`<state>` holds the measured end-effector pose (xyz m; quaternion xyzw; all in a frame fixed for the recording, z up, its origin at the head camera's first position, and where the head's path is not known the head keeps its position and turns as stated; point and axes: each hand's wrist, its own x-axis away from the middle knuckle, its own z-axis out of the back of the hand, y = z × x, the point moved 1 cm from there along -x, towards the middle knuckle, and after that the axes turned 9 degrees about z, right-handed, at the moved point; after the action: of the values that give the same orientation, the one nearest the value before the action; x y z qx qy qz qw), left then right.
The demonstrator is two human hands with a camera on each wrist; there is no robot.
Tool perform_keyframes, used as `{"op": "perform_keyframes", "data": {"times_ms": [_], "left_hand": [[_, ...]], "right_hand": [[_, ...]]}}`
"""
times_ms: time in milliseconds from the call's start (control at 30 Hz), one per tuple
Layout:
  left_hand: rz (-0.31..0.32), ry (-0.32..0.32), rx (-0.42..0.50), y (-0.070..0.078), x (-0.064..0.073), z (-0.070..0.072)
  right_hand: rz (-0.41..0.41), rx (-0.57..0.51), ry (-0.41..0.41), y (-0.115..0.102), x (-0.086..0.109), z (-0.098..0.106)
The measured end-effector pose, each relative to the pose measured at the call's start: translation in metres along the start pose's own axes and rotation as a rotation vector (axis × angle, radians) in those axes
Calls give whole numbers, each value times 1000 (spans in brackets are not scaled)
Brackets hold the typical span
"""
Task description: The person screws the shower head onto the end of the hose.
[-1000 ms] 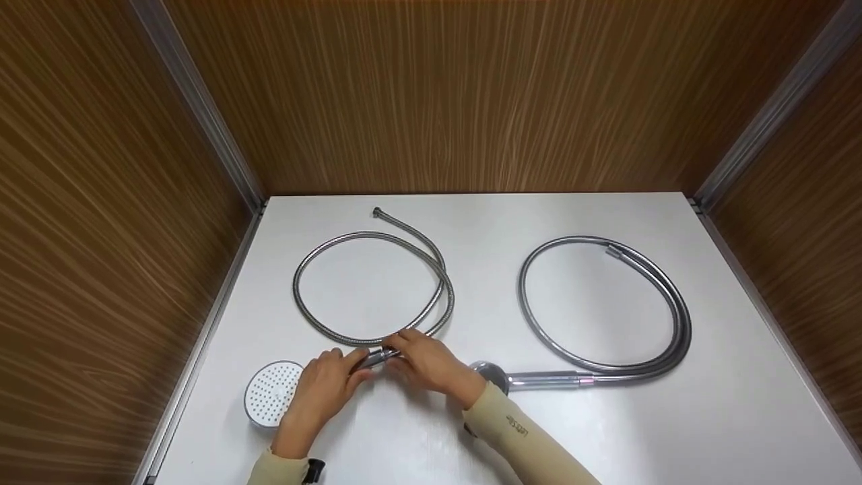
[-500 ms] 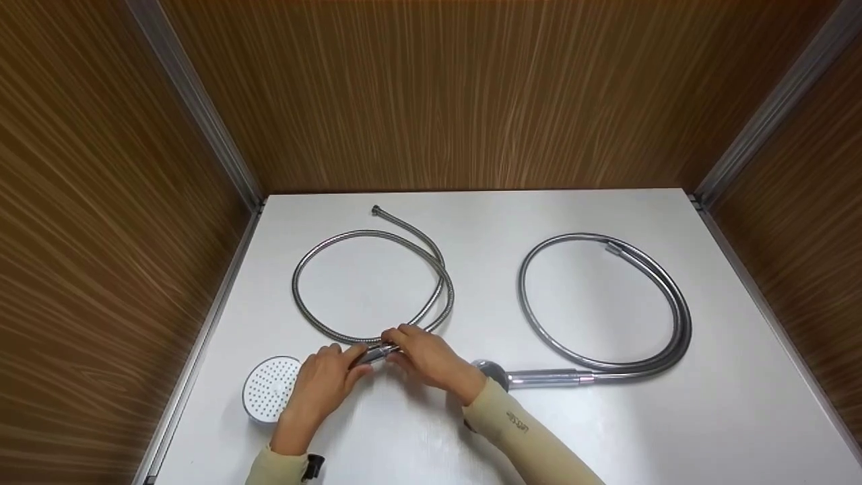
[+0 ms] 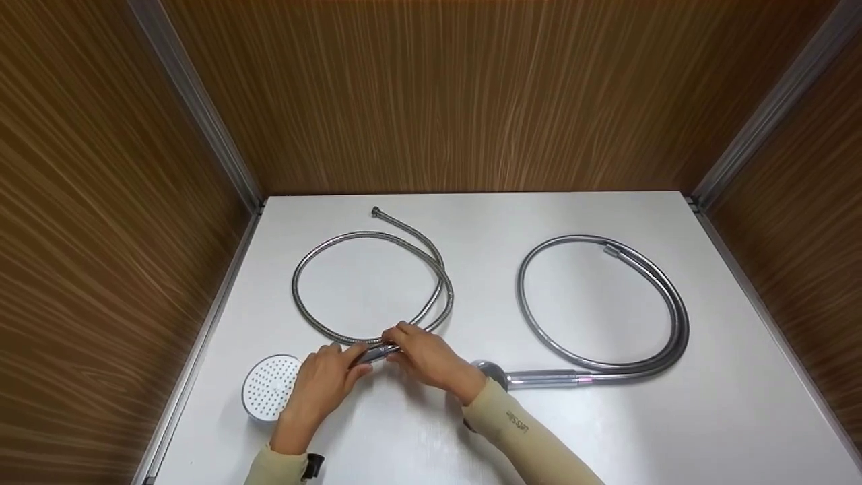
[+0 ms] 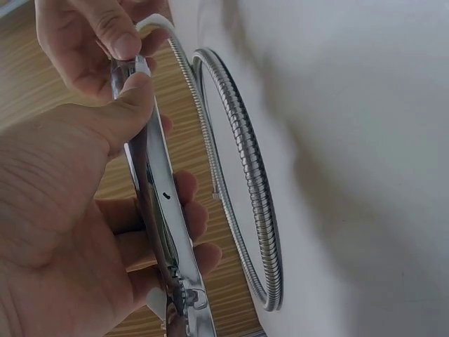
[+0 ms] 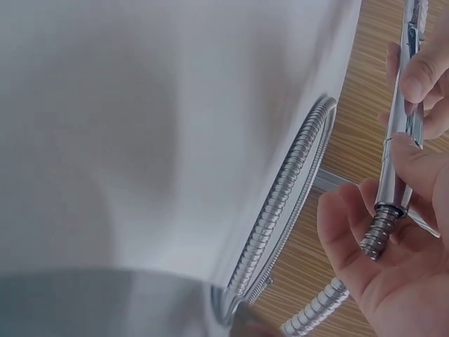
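My left hand (image 3: 322, 382) grips the chrome handle (image 4: 165, 189) of a hand shower, thumb along one side and fingers curled round the other. Its round white spray face (image 3: 271, 389) tilts up at the left in the head view, partly behind that hand. At the handle's other end, my right hand (image 3: 425, 357) pinches the smooth metal connector (image 5: 393, 175) of a ribbed shower hose (image 3: 294, 286) between thumb and fingers. Connector and handle meet end to end; the thread inside is hidden. From there the hose runs into a loop lying on the table.
To the right lies a second hand shower (image 3: 545, 379) with a smooth coiled hose (image 3: 522, 289) joined to it; my right forearm partly covers its head. The first hose's free end (image 3: 376, 211) points toward the back. Wood-grained panels (image 3: 431, 94) enclose the white table (image 3: 714, 417).
The fingers of my right hand have shifted slightly round the connector. My left hand keeps its hold on the handle, and both hoses lie as before.
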<state>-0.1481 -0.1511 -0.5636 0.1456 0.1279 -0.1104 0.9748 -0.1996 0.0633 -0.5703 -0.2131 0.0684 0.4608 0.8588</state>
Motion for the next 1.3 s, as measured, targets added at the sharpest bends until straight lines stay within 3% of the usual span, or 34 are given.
{"op": "perform_keyframes", "data": {"times_ms": [700, 1000, 1300], "left_hand": [[6, -14, 10, -1, -5, 4], [3, -5, 14, 1, -2, 4], [9, -7, -7, 2, -4, 5]], "right_hand": [[2, 7, 1, 1, -2, 5], [1, -28, 46, -1, 1, 1], [-10, -42, 7, 1, 0, 8]]}}
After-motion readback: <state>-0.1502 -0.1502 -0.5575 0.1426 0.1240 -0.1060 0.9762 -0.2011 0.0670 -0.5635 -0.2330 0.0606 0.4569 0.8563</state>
